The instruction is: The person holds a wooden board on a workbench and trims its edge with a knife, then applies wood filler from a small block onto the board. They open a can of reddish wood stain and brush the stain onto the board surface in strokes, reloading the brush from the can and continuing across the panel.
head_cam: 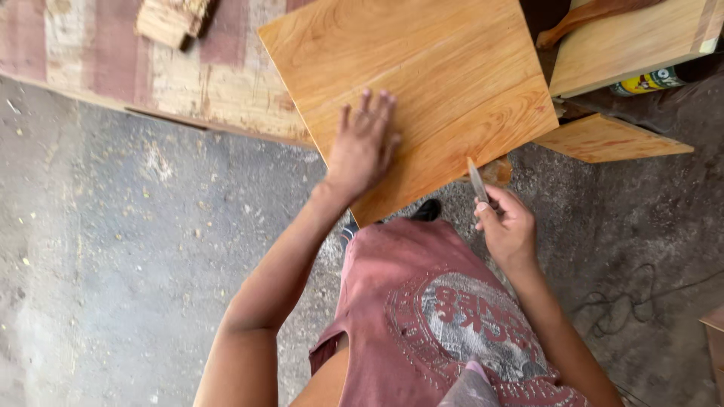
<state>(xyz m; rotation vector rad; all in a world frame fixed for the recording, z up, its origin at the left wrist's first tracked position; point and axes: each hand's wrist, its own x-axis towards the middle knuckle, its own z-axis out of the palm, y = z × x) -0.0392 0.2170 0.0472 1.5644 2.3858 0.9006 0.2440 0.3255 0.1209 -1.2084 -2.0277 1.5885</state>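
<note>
A smooth orange-brown wooden board [445, 75] lies tilted in front of me, with one corner reaching toward my body. My left hand [363, 143] rests flat on it with the fingers spread, near its lower left edge. My right hand [507, 226] is closed around a thin metal blade [477, 181], a scraper or putty knife. The blade points up at the board's lower right edge and its tip just meets that edge.
A worn, paint-streaked workbench [151, 68] stands at upper left with a wood block [172, 19] on it. More finished boards [633, 41] lie at upper right, next to a small can [647, 81]. A cable [626, 305] runs over the dusty concrete floor at right.
</note>
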